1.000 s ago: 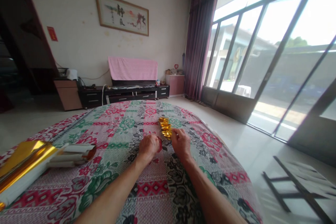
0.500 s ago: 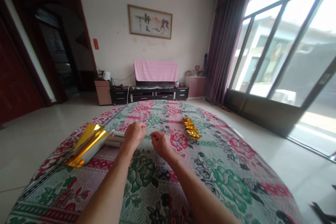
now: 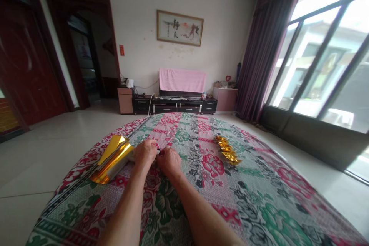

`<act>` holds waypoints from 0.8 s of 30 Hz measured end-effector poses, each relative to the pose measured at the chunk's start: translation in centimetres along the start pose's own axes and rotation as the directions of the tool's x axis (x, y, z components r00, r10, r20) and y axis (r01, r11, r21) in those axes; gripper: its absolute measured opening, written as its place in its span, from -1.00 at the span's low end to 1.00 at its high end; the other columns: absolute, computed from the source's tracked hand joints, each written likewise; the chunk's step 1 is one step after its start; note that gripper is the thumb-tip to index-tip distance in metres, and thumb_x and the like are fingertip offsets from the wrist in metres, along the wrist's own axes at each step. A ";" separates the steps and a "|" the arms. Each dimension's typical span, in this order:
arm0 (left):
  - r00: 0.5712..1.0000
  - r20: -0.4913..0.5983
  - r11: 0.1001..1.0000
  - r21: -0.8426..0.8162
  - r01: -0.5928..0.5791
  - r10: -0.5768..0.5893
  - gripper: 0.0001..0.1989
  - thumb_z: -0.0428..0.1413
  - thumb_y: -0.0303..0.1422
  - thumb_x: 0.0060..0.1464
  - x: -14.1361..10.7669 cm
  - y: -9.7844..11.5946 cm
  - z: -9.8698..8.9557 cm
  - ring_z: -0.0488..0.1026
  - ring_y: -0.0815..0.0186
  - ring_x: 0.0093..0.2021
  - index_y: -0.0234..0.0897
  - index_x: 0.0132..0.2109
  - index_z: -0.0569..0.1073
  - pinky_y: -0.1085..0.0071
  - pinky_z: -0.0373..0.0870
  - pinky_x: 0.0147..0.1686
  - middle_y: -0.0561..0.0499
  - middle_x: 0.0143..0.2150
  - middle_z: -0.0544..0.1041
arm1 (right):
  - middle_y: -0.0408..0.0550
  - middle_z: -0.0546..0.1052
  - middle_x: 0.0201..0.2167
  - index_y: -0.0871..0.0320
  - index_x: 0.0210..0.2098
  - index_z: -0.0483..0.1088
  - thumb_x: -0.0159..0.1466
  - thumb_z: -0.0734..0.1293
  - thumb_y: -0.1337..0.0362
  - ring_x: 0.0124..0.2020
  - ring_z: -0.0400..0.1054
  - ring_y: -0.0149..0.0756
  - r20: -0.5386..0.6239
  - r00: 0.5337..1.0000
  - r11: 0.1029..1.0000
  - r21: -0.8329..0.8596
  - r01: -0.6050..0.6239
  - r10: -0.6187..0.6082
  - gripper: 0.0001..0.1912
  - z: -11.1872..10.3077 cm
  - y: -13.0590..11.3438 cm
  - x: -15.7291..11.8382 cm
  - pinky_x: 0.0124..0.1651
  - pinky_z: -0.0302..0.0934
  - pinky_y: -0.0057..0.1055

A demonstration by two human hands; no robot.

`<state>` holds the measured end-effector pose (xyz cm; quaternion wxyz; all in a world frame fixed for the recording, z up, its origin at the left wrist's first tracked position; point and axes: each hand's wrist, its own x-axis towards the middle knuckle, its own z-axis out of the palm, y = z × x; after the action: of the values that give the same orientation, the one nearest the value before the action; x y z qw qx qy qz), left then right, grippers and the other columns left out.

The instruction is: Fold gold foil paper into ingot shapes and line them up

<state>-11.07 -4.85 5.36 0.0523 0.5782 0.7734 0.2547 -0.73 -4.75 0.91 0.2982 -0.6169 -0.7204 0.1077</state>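
Over the middle of the cloth-covered table, my left hand [image 3: 145, 154] and my right hand [image 3: 170, 160] are close together, fingers closed and bent inward. Between the fingertips shows a small pale piece [image 3: 158, 151] with a dark spot; most of it is hidden by the fingers, so its kind cannot be told. Just left of my left hand lies a stack of gold foil paper [image 3: 115, 157], partly curled, with a pale underside. Several folded gold foil pieces [image 3: 227, 150] sit in a row to the right, apart from my right hand.
A floral tablecloth [image 3: 198, 200] covers the round table. Beyond it, against the wall, stand a low black cabinet [image 3: 184, 106] and a screen under a pink cloth [image 3: 183, 80]. Dark curtains [image 3: 259, 46] and glass doors are on the right, a red door [image 3: 25, 57] on the left.
My hands have come closer together, and a pale piece now shows between the fingertips. The white items beside the foil are now mostly behind my left hand. The view has turned left.
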 end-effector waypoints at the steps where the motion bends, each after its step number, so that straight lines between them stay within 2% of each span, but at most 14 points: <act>1: 1.000 -0.007 1.000 0.009 0.003 -0.003 -0.66 -0.07 -0.42 0.03 0.0 -0.1 0.1 0.44 0.20 -0.07 -0.12 -0.11 0.50 0.40 0.29 -0.13 -0.02 -0.11 0.55 | 0.00 0.52 -0.30 0.08 -0.35 0.46 0.08 0.26 0.18 -0.26 0.39 -0.23 0.004 1.000 1.000 -0.013 -0.004 0.004 -0.80 0.2 0.0 0.2 -0.27 0.19 -0.41; 7: 0.999 -0.040 0.998 0.059 0.013 -0.010 -0.63 -0.10 -0.41 0.01 -0.1 -0.5 0.3 0.45 0.12 -0.11 -0.11 -0.12 0.52 0.32 0.32 -0.18 -0.04 -0.10 0.54 | -0.02 0.55 -0.43 0.05 -0.40 0.49 0.13 0.19 0.22 -0.38 0.42 -0.27 0.019 1.000 0.998 -0.061 0.023 -0.022 -0.77 0.7 0.1 0.6 -0.38 0.17 -0.46; 14: 0.996 -0.083 0.987 0.160 -0.005 0.019 -0.64 -0.10 -0.39 0.02 -0.2 -0.5 0.6 0.45 0.16 -0.13 -0.12 -0.12 0.51 0.35 0.31 -0.18 -0.04 -0.14 0.55 | -0.05 0.53 -0.38 0.05 -0.35 0.48 0.16 0.16 0.27 -0.35 0.41 -0.28 0.019 0.990 0.989 -0.048 0.142 -0.142 -0.75 0.4 0.8 0.0 -0.36 0.18 -0.48; 17: 0.997 -0.082 0.984 0.176 0.014 0.000 -0.64 -0.10 -0.39 0.01 -0.2 -0.5 0.7 0.45 0.17 -0.14 -0.11 -0.12 0.51 0.36 0.31 -0.20 -0.02 -0.14 0.56 | -0.04 0.52 -0.32 0.05 -0.28 0.46 0.15 0.15 0.33 -0.29 0.40 -0.29 0.032 0.975 0.975 -0.023 0.219 -0.218 -0.73 0.2 1.2 -0.1 -0.29 0.19 -0.48; 24: 0.998 -0.065 0.981 0.195 0.012 0.000 -0.62 -0.13 -0.33 0.00 0.0 -0.9 0.9 0.47 0.11 -0.19 -0.11 -0.13 0.52 0.32 0.32 -0.28 -0.06 -0.14 0.55 | 0.08 0.48 -0.28 0.23 -0.15 0.39 0.11 0.12 0.46 -0.23 0.36 -0.26 0.179 0.909 0.925 0.021 0.380 -0.378 -0.64 -1.7 2.7 -0.1 -0.21 0.18 -0.46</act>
<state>-11.54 -4.75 4.17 -0.0287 0.5697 0.7976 0.1960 2.43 -4.58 0.81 0.2429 -0.4553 -0.8510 0.0979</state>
